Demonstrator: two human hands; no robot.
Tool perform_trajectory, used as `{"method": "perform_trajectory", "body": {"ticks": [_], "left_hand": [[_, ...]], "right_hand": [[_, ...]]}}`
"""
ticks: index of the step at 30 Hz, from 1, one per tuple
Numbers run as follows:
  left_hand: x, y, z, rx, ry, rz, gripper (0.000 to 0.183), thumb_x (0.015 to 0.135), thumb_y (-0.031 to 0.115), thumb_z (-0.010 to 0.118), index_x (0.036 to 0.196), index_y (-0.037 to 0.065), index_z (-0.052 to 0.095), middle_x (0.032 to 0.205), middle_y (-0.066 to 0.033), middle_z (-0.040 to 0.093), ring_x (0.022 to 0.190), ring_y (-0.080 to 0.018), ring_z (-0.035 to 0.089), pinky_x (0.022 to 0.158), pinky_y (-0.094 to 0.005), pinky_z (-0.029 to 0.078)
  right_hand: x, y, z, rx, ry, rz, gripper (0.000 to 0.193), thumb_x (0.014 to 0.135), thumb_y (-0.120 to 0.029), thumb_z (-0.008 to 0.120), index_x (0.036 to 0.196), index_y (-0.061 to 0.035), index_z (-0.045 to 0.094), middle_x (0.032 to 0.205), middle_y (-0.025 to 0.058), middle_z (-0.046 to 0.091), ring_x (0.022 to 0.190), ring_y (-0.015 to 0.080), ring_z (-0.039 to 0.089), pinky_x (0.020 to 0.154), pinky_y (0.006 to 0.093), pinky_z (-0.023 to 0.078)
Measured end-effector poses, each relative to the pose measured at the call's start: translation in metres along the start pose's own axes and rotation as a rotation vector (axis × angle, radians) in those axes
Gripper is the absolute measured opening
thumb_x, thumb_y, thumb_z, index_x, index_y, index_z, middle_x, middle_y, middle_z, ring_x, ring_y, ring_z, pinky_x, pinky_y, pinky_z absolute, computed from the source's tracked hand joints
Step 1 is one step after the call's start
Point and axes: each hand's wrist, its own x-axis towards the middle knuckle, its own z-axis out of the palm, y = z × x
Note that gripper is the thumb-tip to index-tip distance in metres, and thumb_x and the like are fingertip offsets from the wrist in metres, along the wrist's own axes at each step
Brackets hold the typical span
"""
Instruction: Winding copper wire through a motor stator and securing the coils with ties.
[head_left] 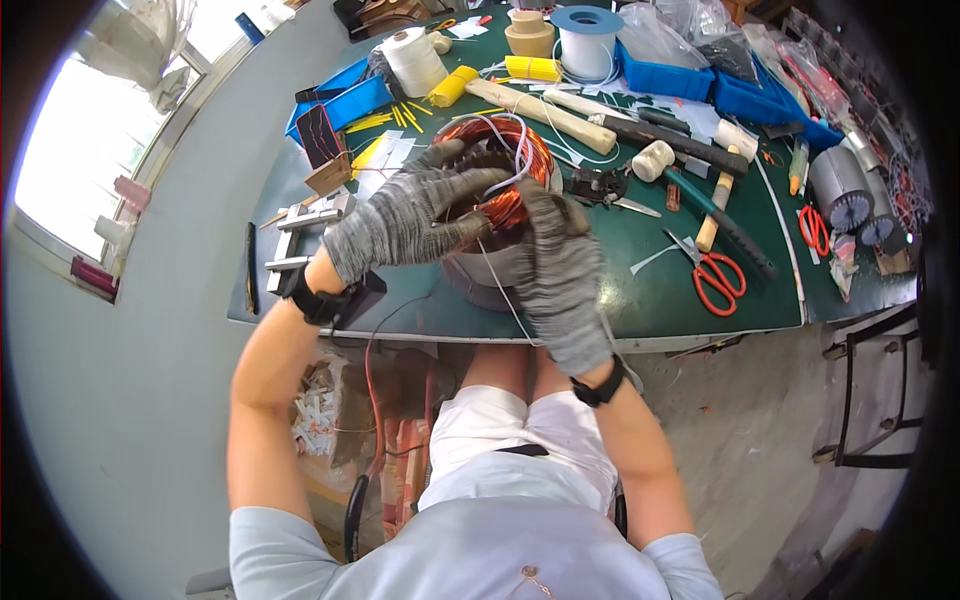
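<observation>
Head view looks down on two hands in stripy grey knit gloves, busy at a shiny copper-wire coil [541, 158] shaped like a fat ring. The coil sits at the top of a grey round drum [478, 275], near the front edge of a dark green counter [650, 312].

The left hand [405, 215] comes in from the left. Its fingers are half curled and reach into the middle of the ring, and its thumb points to the right. The right hand [560, 250] is at the ring's right side with its fingers bent over. Both hands touch the coil, but the gloves hide the fingertips, so I cannot tell what each one is pinching. A pale, bendy tube [527, 150] loops over the coil, and a thin white string [507, 290] hangs down between the hands.

On the right side of the counter are scissors with red handles [720, 284] and a mallet with a round cream head and a dark green handle [690, 190]. On the left lies a silver metal frame [290, 240]. Farther back stand a fat roll of white thread [413, 63] and a blue-topped spool [587, 50], with a bundle of yellow sticks [452, 86] between them.
</observation>
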Motion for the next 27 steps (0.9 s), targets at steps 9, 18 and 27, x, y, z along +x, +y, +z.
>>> {"method": "perform_trajectory", "body": {"ticks": [9, 18, 27], "left_hand": [[-0.004, 0.020, -0.007, 0.336, 0.037, -0.005, 0.067, 0.077, 0.046, 0.055, 0.129, 0.007, 0.038, 0.136, -0.0121, 0.035, 0.134, -0.0282, 0.016, 0.107, -0.0478, -0.003], [-0.017, 0.027, 0.019, 0.345, 0.303, -0.167, 0.061, 0.073, 0.032, 0.064, 0.125, 0.008, 0.042, 0.129, -0.0133, 0.042, 0.131, -0.0322, 0.021, 0.106, -0.0516, 0.001], [-0.018, 0.007, 0.034, 0.063, 0.356, 0.066, 0.025, 0.077, 0.019, 0.060, 0.098, 0.007, 0.057, 0.089, -0.0107, 0.055, 0.095, -0.0306, 0.051, 0.102, -0.0488, 0.021]], "right_hand": [[0.052, -0.006, -0.008, 0.129, 0.271, -0.274, 0.031, 0.078, -0.001, 0.046, 0.108, -0.0041, 0.052, 0.098, 0.0161, 0.055, 0.089, 0.0341, 0.053, 0.081, 0.0412, 0.042], [0.007, 0.018, -0.038, 0.411, -0.081, 0.206, 0.016, 0.086, -0.010, 0.046, 0.094, -0.0029, 0.057, 0.093, 0.0129, 0.058, 0.084, 0.0281, 0.056, 0.075, 0.0332, 0.045], [-0.048, 0.044, -0.103, 0.623, -0.136, 0.364, 0.041, 0.089, -0.016, 0.044, 0.127, -0.0027, 0.038, 0.108, 0.0118, 0.054, 0.096, 0.0176, 0.053, 0.080, 0.0298, 0.044]]}}
